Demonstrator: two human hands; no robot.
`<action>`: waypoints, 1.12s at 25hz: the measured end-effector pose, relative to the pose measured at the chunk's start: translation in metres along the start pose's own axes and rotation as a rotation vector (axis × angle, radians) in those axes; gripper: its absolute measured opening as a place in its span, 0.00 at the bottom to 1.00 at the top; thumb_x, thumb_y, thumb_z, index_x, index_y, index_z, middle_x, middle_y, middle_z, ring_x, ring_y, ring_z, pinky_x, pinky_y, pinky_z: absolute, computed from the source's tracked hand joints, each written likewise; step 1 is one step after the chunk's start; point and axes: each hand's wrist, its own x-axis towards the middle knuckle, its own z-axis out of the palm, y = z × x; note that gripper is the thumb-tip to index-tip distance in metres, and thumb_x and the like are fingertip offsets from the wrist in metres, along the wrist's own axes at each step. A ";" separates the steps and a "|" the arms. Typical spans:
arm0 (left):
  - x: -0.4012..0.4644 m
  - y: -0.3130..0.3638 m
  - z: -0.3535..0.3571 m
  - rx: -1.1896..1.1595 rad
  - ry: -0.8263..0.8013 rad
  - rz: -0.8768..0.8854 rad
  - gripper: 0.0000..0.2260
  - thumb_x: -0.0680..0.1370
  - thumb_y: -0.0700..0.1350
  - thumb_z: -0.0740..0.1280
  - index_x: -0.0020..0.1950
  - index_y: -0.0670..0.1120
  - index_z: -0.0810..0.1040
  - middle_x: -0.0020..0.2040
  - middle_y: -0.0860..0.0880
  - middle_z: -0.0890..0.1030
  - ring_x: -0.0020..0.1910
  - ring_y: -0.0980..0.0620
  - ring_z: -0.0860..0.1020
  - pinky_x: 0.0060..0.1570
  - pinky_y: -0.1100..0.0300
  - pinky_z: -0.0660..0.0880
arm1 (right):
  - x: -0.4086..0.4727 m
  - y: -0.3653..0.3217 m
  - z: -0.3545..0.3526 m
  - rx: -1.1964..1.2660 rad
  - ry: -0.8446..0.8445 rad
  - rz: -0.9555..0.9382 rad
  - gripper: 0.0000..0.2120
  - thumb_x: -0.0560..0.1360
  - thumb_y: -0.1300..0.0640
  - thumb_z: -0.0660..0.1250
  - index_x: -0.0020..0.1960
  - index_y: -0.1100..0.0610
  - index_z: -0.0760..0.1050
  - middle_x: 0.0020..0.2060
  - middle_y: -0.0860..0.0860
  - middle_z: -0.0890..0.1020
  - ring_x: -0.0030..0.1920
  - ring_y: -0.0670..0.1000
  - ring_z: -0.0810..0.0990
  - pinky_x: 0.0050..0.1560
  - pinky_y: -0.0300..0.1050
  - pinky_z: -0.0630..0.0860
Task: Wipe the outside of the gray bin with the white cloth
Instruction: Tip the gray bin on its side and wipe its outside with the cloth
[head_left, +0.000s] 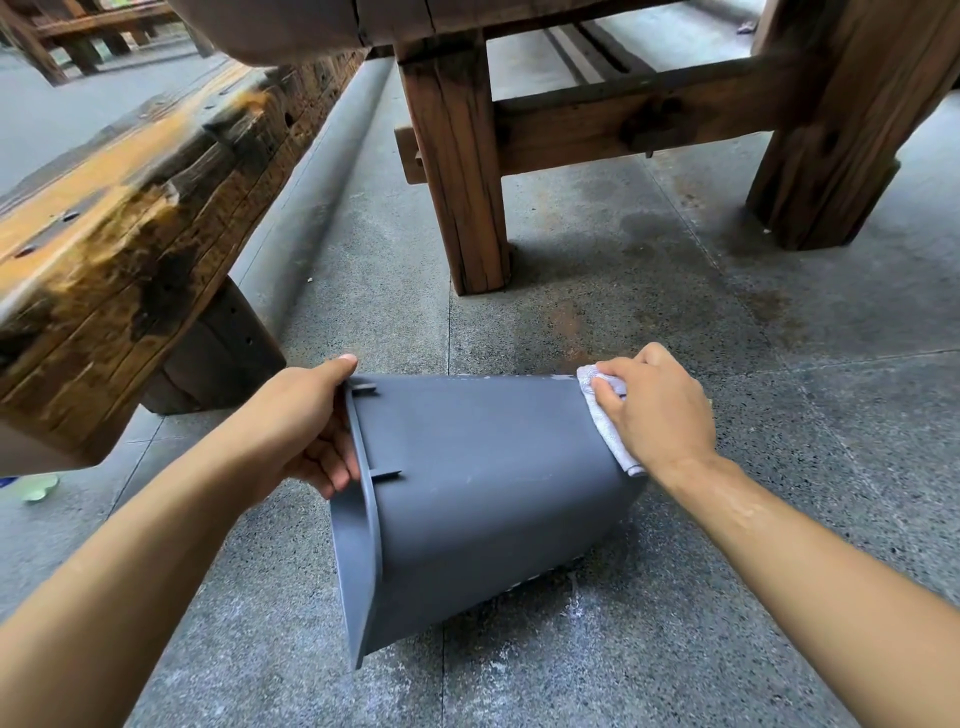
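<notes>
Head view, bin: the gray plastic bin (483, 499) lies tipped on its side over the speckled gray stone floor (753, 649), its rimmed mouth turned to the left and its narrower base to the right.
Head view, left hand: the left hand (306, 426) has its grip closed around the bin's rim, thumb over the upper edge, fingers (332, 475) curled in at the mouth.
Head view, right hand: the right hand (657, 410) presses down at the base end of the bin, its grip clamped on the cloth, fingers spread flat across it.
Head view, cloth: the small white terry cloth (610, 439) sits against the bin's outer wall right at the base edge, mostly covered by the right hand, a strip of it showing along the edge.
Head view, floor: pale damp-looking streaks show on the floor just under the bin's lower side.
Head view, surroundings: a weathered wooden bench (119, 218) stands to the left, and the thick legs of a dark wooden table (457, 171) rise beyond the bin.
</notes>
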 end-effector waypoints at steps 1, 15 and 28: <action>0.000 0.000 -0.001 -0.011 -0.001 -0.005 0.28 0.83 0.58 0.57 0.37 0.35 0.74 0.22 0.36 0.75 0.16 0.43 0.73 0.18 0.58 0.71 | -0.001 0.003 0.001 -0.008 0.005 0.005 0.10 0.78 0.48 0.66 0.53 0.49 0.83 0.44 0.50 0.73 0.40 0.57 0.77 0.38 0.48 0.74; 0.009 -0.018 -0.003 -0.504 -0.068 -0.144 0.28 0.79 0.59 0.59 0.37 0.40 0.88 0.44 0.39 0.87 0.38 0.40 0.86 0.44 0.49 0.77 | -0.015 0.018 -0.017 0.050 0.117 0.089 0.08 0.75 0.50 0.70 0.52 0.47 0.84 0.45 0.49 0.74 0.41 0.58 0.80 0.41 0.49 0.77; -0.007 0.000 0.023 -0.533 0.136 -0.137 0.08 0.77 0.47 0.62 0.43 0.43 0.73 0.33 0.40 0.80 0.27 0.43 0.80 0.29 0.54 0.80 | -0.031 -0.068 -0.042 0.367 0.229 -0.182 0.11 0.73 0.51 0.72 0.55 0.50 0.83 0.47 0.48 0.77 0.45 0.51 0.79 0.42 0.49 0.79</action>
